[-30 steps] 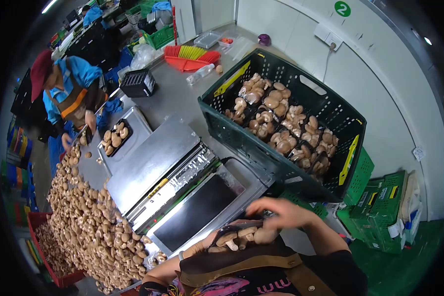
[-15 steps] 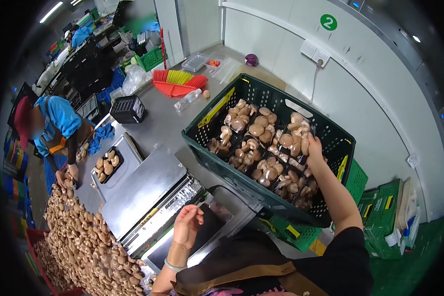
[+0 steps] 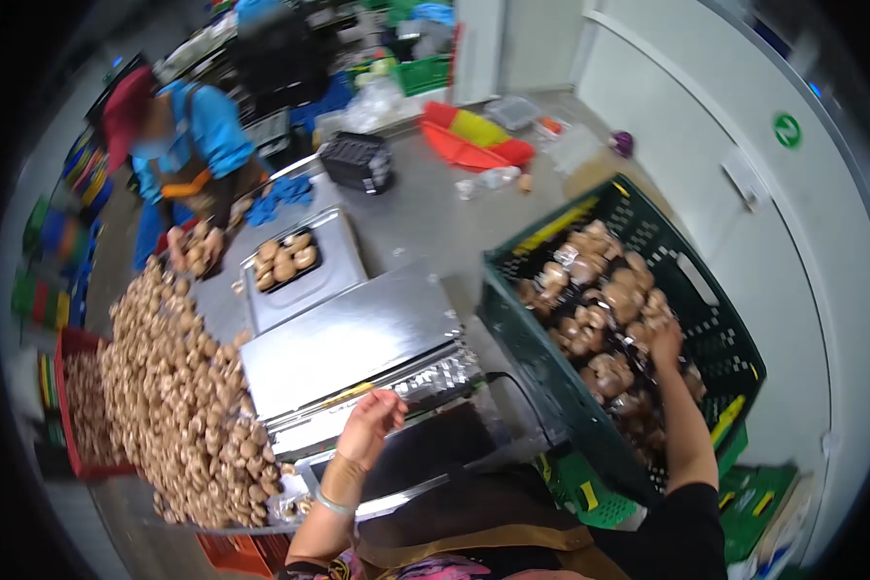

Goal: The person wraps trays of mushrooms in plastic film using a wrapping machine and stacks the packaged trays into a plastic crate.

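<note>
Clear film (image 3: 582,269) on the mushroom packs (image 3: 624,298) could tear, or caps bruise, if the right hand (image 3: 665,346) presses too hard among them, near the wall-side edge of the green crate (image 3: 532,350) at the bench's (image 3: 433,220) right end; blur means I cannot tell whether it grips one. The left hand (image 3: 375,425) hangs half-open, empty. The packs look glossy, brown and crowded

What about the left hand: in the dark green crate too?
No, the left hand is outside, by the metal machine, while the right hand reaches into the dark green crate.
</note>
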`<action>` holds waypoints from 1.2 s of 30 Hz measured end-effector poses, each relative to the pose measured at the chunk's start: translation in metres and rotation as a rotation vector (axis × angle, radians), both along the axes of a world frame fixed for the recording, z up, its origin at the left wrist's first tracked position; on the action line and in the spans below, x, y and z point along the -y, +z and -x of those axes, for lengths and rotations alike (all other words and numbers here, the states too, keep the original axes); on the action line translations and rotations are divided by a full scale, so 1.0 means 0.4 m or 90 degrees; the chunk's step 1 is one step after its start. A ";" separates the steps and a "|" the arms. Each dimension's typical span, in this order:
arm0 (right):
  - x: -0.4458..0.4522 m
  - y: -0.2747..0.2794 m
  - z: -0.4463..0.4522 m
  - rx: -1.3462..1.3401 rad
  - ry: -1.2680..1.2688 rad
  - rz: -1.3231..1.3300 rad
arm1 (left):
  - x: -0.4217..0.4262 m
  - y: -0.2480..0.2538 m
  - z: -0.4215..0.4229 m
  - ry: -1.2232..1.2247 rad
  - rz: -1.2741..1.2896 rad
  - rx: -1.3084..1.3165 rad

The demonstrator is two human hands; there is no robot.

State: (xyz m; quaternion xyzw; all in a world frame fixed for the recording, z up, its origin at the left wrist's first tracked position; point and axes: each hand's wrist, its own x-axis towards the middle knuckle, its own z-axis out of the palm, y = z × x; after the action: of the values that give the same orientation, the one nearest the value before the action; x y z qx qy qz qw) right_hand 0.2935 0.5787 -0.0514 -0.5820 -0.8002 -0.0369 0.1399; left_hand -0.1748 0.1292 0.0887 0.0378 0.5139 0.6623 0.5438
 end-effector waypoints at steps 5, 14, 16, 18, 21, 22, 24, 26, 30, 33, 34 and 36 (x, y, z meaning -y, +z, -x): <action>0.005 0.239 0.223 -0.218 -0.008 -0.069 | 0.138 -0.031 0.416 0.269 0.001 -0.220; 0.376 0.455 1.279 -0.363 0.649 0.530 | 0.108 -0.274 1.077 0.240 0.234 -0.426; 0.401 0.323 1.486 -0.347 0.651 0.660 | 0.051 -0.320 1.128 0.218 0.249 -0.435; 0.412 0.188 1.676 -0.343 0.593 0.731 | 0.006 -0.362 1.171 0.195 0.258 -0.438; 0.445 0.043 1.884 -0.401 0.492 0.775 | -0.035 -0.404 1.202 0.134 0.288 -0.457; 0.440 -0.037 1.942 -0.432 0.491 0.784 | -0.043 -0.391 1.190 0.128 0.279 -0.469; 0.483 -0.033 1.971 -0.428 0.482 0.701 | -0.064 -0.356 1.153 0.148 0.297 -0.460; 0.487 -0.031 1.962 -0.368 0.521 0.627 | -0.066 -0.325 1.116 0.168 0.287 -0.486; 0.488 0.095 1.830 -0.340 0.545 0.581 | -0.046 -0.224 0.992 0.149 0.223 -0.484; 0.502 0.160 1.662 -0.367 0.539 0.572 | -0.008 -0.191 0.849 0.151 0.195 -0.447; 0.508 0.195 1.597 -0.349 0.515 0.613 | 0.011 -0.163 0.798 0.104 0.217 -0.394; 0.522 0.204 1.468 -0.337 0.481 0.663 | 0.029 -0.124 0.686 0.063 0.189 -0.297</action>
State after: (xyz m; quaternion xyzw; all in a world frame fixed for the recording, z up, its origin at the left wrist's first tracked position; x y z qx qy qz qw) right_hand -0.2937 0.3699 0.0301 -0.2445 -0.8005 0.5460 0.0359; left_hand -0.4493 0.1175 0.0392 0.0842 0.7181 0.5786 0.3774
